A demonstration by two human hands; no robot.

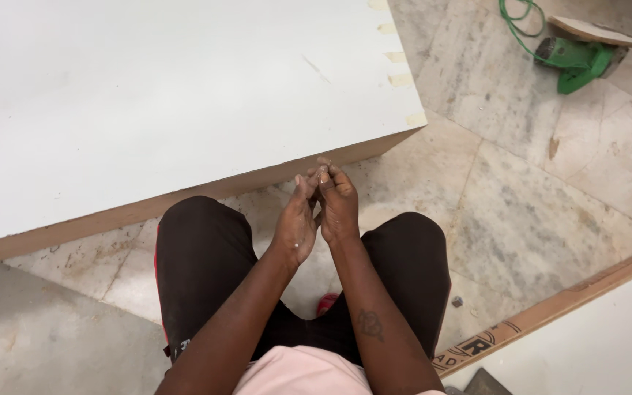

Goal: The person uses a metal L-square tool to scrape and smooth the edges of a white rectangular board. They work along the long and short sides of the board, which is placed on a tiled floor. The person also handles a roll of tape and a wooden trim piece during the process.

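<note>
Marble floor tiles (521,190), pale and veined, carry dust and 1 brown stain. At far left, a large white laminated board (148,95) lies flat, its raw brown edge facing me, with 4 strips of masking tape (396,77) along its right edge. I am crouched just in front of it, both knees in dark trousers. My left hand (295,223) and my right hand (339,208) are raised between the knees, fingertips pressed together just below the board's edge. Something very small is pinched between them; it is too small to identify, and I cannot tell which hand actually bears it. Both hands are closed at the tips, palms apart.

Further right, a green power tool (576,58) with its green cord (517,25) lies on the floor, well apart from me. A second white board (594,329) with a brown edge crosses the lower right corner.

Risk, in my judgement: the pinched item could slip and be lost against the speckled, dusty floor. The loose cord is a trip hazard.
</note>
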